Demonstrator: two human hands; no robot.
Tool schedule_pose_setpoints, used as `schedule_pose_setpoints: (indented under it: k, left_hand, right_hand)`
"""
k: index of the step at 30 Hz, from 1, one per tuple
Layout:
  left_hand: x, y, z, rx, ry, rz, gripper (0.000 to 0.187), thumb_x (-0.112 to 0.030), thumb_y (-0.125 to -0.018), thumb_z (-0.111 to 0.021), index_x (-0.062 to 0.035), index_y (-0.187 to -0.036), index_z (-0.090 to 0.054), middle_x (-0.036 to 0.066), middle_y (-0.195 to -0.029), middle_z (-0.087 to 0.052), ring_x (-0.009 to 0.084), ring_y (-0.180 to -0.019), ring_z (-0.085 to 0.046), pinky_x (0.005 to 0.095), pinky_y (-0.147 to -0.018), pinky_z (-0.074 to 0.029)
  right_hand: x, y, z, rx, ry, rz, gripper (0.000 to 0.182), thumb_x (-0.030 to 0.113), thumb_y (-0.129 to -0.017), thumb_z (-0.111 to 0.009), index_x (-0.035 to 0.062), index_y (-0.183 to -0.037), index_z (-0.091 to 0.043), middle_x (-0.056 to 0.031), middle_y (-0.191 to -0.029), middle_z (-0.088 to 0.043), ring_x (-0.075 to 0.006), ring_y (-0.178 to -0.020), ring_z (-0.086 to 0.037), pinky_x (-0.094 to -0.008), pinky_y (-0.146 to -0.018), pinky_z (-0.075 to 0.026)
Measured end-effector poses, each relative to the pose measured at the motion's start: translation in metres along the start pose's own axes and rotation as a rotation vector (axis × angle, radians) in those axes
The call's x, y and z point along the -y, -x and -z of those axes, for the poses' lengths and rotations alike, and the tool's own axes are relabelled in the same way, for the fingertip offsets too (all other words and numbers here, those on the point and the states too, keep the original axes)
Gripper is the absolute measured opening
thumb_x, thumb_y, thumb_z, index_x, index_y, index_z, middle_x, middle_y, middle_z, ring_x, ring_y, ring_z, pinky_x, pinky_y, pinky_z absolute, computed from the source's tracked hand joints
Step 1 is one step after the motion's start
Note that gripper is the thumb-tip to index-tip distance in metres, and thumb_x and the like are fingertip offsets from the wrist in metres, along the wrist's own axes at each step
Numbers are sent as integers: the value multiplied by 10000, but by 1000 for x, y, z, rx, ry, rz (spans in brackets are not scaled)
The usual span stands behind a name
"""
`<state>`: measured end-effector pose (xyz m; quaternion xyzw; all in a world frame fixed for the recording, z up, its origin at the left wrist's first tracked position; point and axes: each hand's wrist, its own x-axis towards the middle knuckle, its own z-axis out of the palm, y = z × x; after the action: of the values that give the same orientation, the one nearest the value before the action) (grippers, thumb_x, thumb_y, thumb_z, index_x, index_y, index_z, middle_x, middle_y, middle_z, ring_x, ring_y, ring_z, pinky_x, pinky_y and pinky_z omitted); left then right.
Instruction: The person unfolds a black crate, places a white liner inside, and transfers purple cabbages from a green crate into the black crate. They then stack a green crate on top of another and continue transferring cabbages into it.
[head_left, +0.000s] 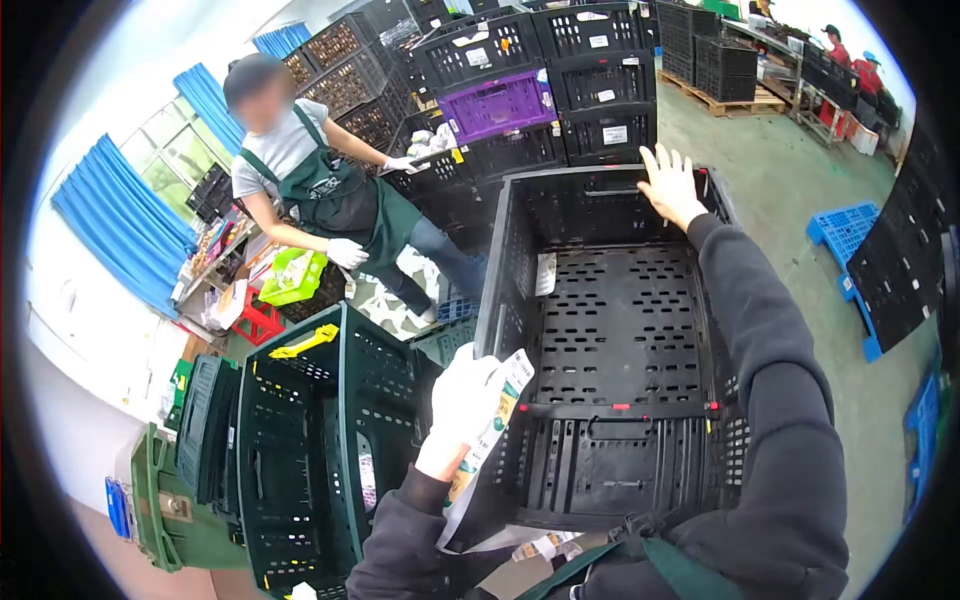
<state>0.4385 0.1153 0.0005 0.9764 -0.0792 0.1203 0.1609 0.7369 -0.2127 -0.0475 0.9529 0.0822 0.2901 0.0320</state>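
A large black plastic crate point(620, 330) stands in front of me, its floor slotted and its near wall folded down flat inside. My left hand point(466, 400), in a white glove, is closed at the crate's left rim. It grips a long printed label strip point(487, 450), white with yellow and green, which hangs down along the outside of that wall. At the far right corner, my right hand point(671, 187) is raised with its fingers spread, over the far rim and holding nothing. A small white label point(546, 273) sits low inside the crate's left wall.
To the left stands a dark green crate point(345, 420) with a yellow handle point(305, 342). Beyond it, a co-worker in a green apron point(345, 190) touches a crate. Stacked black crates and a purple crate point(497, 107) rise behind. Blue pallets point(843, 235) lie to the right.
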Motion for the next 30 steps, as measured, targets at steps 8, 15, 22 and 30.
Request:
schedule_pose_setpoints:
  k: [8, 15, 22, 30]
  left_hand:
    - [9, 5, -6, -27, 1, -47, 178, -275, -837, -521, -119, -832, -606, 117, -834, -516, 280, -735, -558, 366, -638, -450]
    - [16, 0, -13, -1, 112, -9, 225, -311, -850, -501, -120, -850, -620, 120, -846, -520, 284, -784, -560, 374, -692, -448]
    - [42, 6, -19, 7, 350, -91, 282, -275, -859, -526, -42, -994, -611, 111, -974, -596, 195, -898, -569, 295, -781, -443]
    - [-7, 98, 73, -84, 979, 263, 259, -161, -851, -542, 16, -1032, -595, 86, -947, -624, 134, -840, -575, 251, -766, -444]
  right_hand:
    - [96, 81, 56, 624, -424, 576, 339, 321, -735, -521, 16, -803, -652, -149, -755, -636, -333, -700, -616, -434, -652, -499]
    - [155, 204, 62, 1196, -490, 666, 668, 611, -740, -540, -36, -880, -624, -199, -877, -638, -335, -833, -616, -408, -719, -480]
    - [145, 224, 65, 1080, -605, 471, 701, 631, -703, -564, -35, -915, -604, -197, -907, -632, -325, -845, -613, -410, -710, -472]
    - [150, 214, 93, 1094, -720, 379, 656, 626, -710, -578, 10, -931, -620, -175, -947, -629, -302, -927, -576, -371, -806, -434]
